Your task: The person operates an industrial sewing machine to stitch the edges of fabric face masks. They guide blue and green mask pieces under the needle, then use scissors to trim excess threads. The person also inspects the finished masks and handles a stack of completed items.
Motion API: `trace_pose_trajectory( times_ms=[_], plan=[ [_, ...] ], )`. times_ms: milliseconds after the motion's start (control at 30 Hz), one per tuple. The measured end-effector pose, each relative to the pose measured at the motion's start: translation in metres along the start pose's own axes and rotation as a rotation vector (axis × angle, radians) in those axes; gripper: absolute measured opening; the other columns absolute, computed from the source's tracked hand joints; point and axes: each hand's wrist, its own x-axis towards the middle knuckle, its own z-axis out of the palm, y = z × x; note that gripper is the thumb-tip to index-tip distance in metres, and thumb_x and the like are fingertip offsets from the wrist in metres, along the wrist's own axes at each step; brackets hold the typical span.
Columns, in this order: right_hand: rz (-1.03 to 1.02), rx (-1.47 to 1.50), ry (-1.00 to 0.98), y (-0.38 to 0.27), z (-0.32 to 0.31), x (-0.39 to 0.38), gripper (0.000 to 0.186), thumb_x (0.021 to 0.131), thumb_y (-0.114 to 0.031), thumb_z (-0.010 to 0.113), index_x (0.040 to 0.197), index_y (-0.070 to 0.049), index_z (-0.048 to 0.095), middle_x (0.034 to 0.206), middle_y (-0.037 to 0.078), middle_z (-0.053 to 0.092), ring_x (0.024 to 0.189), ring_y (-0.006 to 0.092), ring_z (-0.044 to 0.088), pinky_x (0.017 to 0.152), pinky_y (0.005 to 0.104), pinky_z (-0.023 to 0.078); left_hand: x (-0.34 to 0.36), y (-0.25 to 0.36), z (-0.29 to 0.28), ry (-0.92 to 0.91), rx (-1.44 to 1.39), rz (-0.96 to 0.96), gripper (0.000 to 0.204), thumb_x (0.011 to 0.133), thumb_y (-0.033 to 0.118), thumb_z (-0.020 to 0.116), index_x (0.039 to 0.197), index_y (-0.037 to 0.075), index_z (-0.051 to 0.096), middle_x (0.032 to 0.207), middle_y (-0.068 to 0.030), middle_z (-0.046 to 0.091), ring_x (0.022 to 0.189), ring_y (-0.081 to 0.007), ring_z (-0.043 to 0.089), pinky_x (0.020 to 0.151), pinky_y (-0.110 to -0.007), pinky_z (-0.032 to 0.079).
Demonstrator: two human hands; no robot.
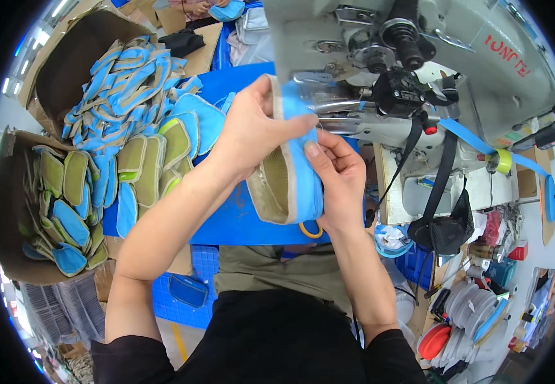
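A blue fabric case [303, 182] with beige edging and an olive mesh face is held up between my hands, above a blue work table. My left hand [248, 131] grips its upper end, thumb across the blue side. Lower on its right edge, my right hand [340, 176] pinches the blue side between thumb and fingers. The upper end of the case is close to the metal arm of a sewing machine [348, 112]; whether they touch I cannot tell. Behind the case, an orange handle loop [311, 230] shows on the table.
At left, one cardboard box [53, 83] holds heaped blue and beige strips [127, 89]; another [8, 211] holds olive and blue pieces [72, 185]. Further pieces [146, 160] lie on the table's left side. Blue tape [466, 134] runs off the machine. Spools [466, 304] stand lower right.
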Motion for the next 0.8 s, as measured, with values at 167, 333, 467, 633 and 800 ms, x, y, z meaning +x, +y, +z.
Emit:
trace_pose_trajectory(
  times_ms=[167,333,467,633,800],
  plan=[
    [0.012,-0.098,-0.065,-0.016,-0.007,0.001,0.026,0.095,-0.004,0.073,0.119,0.003,0.066,0.102,0.006,0.071,0.09,0.0097,0.068,0.082,0.024,0.055,0.002,-0.003,0.001,0.006,0.038,0.031,0.049,0.079,-0.001,0.082,0.121,-0.003,0.056,0.106,-0.0106,0.072,0.092,-0.0145,0.071,0.08,-0.031,0.059],
    [-0.346,-0.471,0.098,-0.051,-0.038,0.003,0.025,0.104,-0.018,0.064,0.116,0.003,0.067,0.092,0.005,0.07,0.08,0.0103,0.063,0.075,0.0247,0.052,0.0,0.0,0.002,0.012,0.025,0.002,0.049,0.08,-0.002,0.081,0.121,-0.003,0.055,0.107,-0.0113,0.072,0.092,-0.0158,0.071,0.081,-0.031,0.06],
    [-0.532,-0.378,0.206,-0.078,-0.061,0.022,0.024,0.102,-0.023,0.069,0.095,-0.001,0.069,0.084,0.004,0.07,0.073,0.0094,0.064,0.067,0.0226,0.049,-0.001,0.001,0.002,-0.014,0.031,-0.02,0.049,0.081,-0.002,0.08,0.122,-0.004,0.055,0.106,-0.0113,0.073,0.089,-0.0164,0.072,0.079,-0.032,0.061],
    [-0.407,-0.204,0.141,-0.072,-0.063,0.025,0.024,0.1,-0.026,0.072,0.094,-0.003,0.07,0.086,0.004,0.071,0.072,0.0091,0.064,0.063,0.0225,0.048,0.0,0.0,0.002,-0.033,0.005,-0.001,0.049,0.082,-0.003,0.079,0.125,-0.005,0.054,0.107,-0.0118,0.073,0.091,-0.0166,0.072,0.079,-0.031,0.06],
    [-0.047,-0.269,0.017,-0.028,-0.014,-0.006,0.026,0.092,-0.01,0.08,0.114,0.002,0.072,0.098,0.006,0.074,0.082,0.0075,0.067,0.074,0.0225,0.055,-0.004,-0.004,0.0,-0.025,-0.01,-0.011,0.052,0.084,-0.001,0.079,0.129,0.0,0.054,0.109,-0.008,0.072,0.092,-0.0142,0.071,0.079,-0.03,0.06]
  ],
)
